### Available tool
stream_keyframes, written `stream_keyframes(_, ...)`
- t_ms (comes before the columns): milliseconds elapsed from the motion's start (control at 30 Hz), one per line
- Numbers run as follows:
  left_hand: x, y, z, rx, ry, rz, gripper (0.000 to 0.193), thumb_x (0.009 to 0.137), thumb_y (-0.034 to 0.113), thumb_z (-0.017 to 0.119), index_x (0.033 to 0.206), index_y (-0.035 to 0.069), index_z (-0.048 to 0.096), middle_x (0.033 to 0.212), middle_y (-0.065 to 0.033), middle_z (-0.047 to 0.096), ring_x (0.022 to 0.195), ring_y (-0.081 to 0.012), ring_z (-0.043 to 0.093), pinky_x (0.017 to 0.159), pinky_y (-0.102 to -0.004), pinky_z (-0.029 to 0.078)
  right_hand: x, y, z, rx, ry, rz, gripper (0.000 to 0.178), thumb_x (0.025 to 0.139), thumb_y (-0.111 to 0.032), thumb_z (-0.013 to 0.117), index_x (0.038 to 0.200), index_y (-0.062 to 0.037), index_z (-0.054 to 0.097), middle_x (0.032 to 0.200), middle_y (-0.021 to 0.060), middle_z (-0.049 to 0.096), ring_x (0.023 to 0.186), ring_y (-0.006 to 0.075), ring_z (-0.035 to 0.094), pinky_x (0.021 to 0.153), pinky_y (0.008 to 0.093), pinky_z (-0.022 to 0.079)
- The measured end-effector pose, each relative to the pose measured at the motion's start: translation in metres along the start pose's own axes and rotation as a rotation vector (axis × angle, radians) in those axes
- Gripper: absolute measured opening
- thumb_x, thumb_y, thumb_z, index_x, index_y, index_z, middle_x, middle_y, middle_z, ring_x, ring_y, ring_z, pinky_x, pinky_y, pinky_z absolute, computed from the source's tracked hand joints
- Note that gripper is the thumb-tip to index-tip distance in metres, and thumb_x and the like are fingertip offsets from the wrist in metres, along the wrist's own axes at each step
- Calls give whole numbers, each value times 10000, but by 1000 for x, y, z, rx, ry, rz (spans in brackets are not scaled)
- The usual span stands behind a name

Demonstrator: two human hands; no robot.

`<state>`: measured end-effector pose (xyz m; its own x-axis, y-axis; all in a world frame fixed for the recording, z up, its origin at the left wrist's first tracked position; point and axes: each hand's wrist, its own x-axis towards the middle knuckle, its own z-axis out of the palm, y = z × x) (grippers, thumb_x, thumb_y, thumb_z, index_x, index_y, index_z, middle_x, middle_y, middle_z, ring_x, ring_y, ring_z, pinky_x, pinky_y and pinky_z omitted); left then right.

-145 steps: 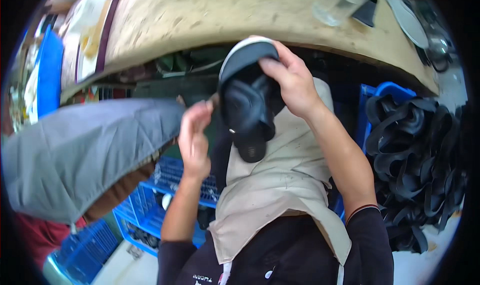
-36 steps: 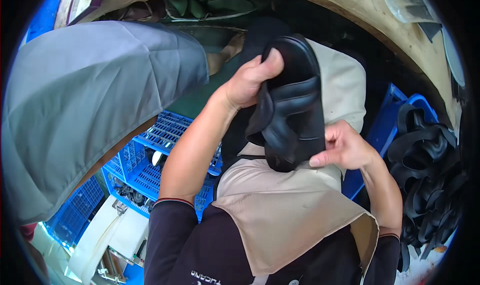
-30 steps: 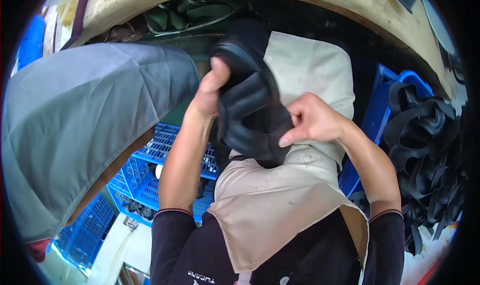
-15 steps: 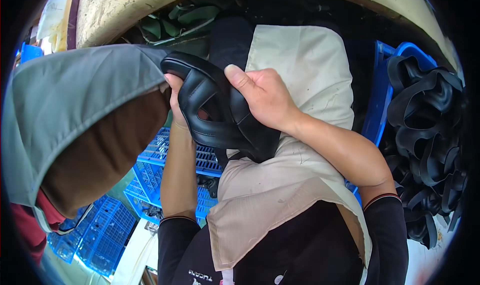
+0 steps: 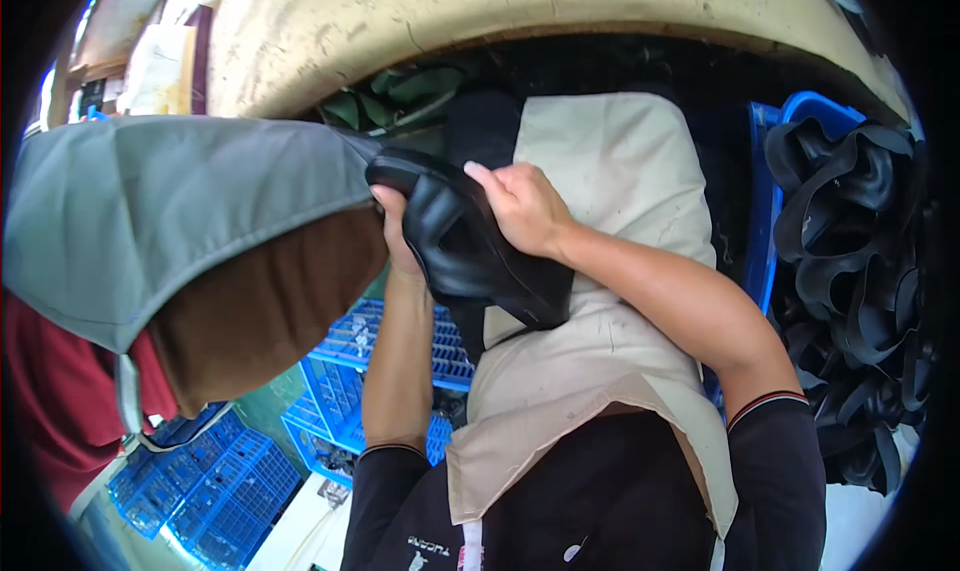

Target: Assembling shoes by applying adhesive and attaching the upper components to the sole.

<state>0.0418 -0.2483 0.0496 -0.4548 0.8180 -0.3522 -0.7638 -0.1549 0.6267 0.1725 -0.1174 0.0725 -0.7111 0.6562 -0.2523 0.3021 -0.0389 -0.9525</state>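
Note:
A black sandal (image 5: 446,233) with broad padded straps and an opening between them is held tilted over my lap. My left hand (image 5: 398,233) grips its left edge, thumb up near the toe-like rounded end and the other fingers hidden behind. From the right, my right hand (image 5: 528,209) clasps the upper right edge, thumb lying along the rim and fingers folded round it. The sandal's lower end rests on or just over my beige apron (image 5: 620,181); which of the two I cannot tell.
A pale, worn tabletop (image 5: 440,11) curves across the far side. At right, a blue crate (image 5: 765,206) stands beside piled black strap pieces (image 5: 850,271). Blue crates (image 5: 215,486) sit low at left. A co-worker's grey apron (image 5: 180,191) comes close to my left hand.
The whole view has shifted, so my lap and the tabletop sit lower in it. The sandal has tilted slightly, its strap side now more in shade. Both hands keep their hold.

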Motion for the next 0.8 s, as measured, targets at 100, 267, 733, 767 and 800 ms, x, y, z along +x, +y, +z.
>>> stream_keyframes(100, 16, 20, 40, 151, -125, 63, 771, 931, 772, 458, 1285, 112, 640, 1126, -43, 718, 961, -126, 658, 916, -290, 518, 5, -34, -37, -7, -6, 8, 532, 1039, -284, 527, 627, 51, 496, 538, 55, 404, 525, 209, 351, 548, 370, 373)
stream_keyframes(267, 52, 9, 69, 116, -416, -51, 868, 799, 844, 580, 1207, 85, 687, 1096, -48, 721, 956, -142, 655, 898, -314, 523, 17, -80, -104, 54, 4, -144, 446, 1034, -277, 539, 725, 40, 589, 691, 48, 565, 622, 173, 450, 631, 308, 416)
stream_keyframes(733, 84, -35, 119, 255, -166, -144, 874, 664, 818, 748, 1091, 56, 727, 1064, -42, 729, 928, -139, 649, 889, -304, 511, 39, -59, -174, 608, -65, 52, 72, 881, -17, 699, 929, 8, 747, 1036, 131, 694, 930, 188, 614, 852, 267, 459)
stream_keyframes(767, 91, -43, 105, 238, -178, -120, 850, 675, 805, 754, 1075, 55, 729, 1057, -45, 732, 918, -142, 650, 877, -307, 516, 47, -52, -175, 662, -112, 87, 70, 872, -12, 703, 925, 8, 745, 1052, 133, 690, 931, 190, 615, 853, 268, 458)
stream_keyframes(800, 88, -53, 87, 220, -186, -116, 827, 686, 791, 760, 1060, 54, 732, 1050, -48, 734, 907, -145, 652, 864, -310, 521, 46, -45, -172, 722, -148, 140, 70, 864, -7, 706, 921, 8, 743, 1068, 136, 687, 933, 192, 616, 854, 269, 458)
